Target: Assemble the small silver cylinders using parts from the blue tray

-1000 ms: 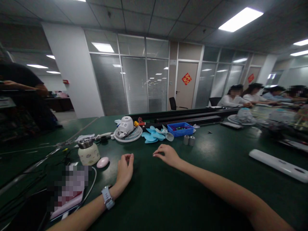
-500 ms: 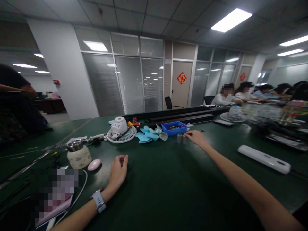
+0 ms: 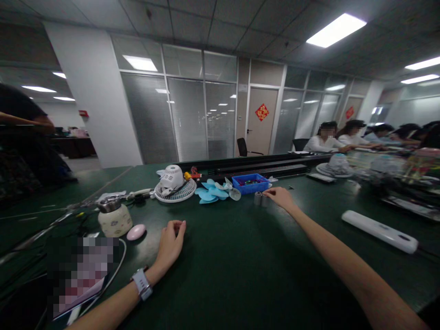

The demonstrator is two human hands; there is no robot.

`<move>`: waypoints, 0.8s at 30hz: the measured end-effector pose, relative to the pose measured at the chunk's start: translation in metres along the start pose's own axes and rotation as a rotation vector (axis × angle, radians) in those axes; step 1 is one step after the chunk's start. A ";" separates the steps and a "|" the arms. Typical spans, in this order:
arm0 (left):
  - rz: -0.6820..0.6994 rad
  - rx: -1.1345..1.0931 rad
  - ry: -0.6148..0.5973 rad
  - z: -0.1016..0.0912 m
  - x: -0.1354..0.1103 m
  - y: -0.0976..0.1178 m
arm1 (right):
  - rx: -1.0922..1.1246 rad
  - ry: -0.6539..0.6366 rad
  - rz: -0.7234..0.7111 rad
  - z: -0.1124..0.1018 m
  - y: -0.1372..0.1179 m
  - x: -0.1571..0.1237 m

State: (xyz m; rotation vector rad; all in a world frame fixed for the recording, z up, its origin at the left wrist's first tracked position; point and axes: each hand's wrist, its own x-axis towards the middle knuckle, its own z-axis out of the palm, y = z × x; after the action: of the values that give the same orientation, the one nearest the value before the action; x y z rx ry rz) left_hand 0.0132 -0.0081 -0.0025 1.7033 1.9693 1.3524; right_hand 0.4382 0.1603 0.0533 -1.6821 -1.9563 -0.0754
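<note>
Two small grey cylinders [image 3: 258, 198] stand upright, side by side, on the dark green table in front of the blue bin. My right hand [image 3: 280, 198] reaches far out, its thumb and fingers pinched at the top of the right-hand cylinder [image 3: 264, 201]. My left hand [image 3: 171, 240], with a pale watch on the wrist, rests on the table, fingers loosely curled and the thumb a little apart; no object shows in it. A pink rounded object [image 3: 136, 232] lies to its left. Small coloured parts fill the blue bin [image 3: 252, 188], too tiny to name.
Blue fan blades [image 3: 210, 192] and a white fan head with its grille [image 3: 175, 190] lie left of the bin. A cream flask [image 3: 116, 221] and cables are at left, a white power strip [image 3: 380, 230] at right. Black rails run behind; people sit at the far right.
The view has shifted slightly, so everything sits a little further right. Both hands keep nearly the same pose, the right one still at the grey cylinder.
</note>
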 end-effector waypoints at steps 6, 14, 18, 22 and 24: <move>-0.017 -0.002 -0.020 0.000 0.000 0.001 | 0.052 0.021 -0.003 0.009 0.004 -0.008; 0.000 -0.003 -0.025 0.002 0.002 -0.005 | 0.125 0.010 -0.014 0.028 0.007 -0.010; -0.006 -0.012 -0.038 0.002 0.003 -0.006 | 0.073 0.001 -0.001 0.028 0.004 -0.007; -0.009 -0.016 -0.024 0.002 0.003 -0.007 | 0.037 -0.004 -0.010 0.028 -0.001 -0.008; -0.013 -0.020 -0.021 0.003 0.002 -0.006 | 0.041 0.001 -0.031 0.027 -0.004 -0.007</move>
State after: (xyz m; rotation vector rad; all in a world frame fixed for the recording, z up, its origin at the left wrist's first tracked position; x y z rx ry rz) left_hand 0.0103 -0.0047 -0.0080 1.6860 1.9451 1.3399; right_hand 0.4254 0.1637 0.0291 -1.6255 -1.9702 -0.0479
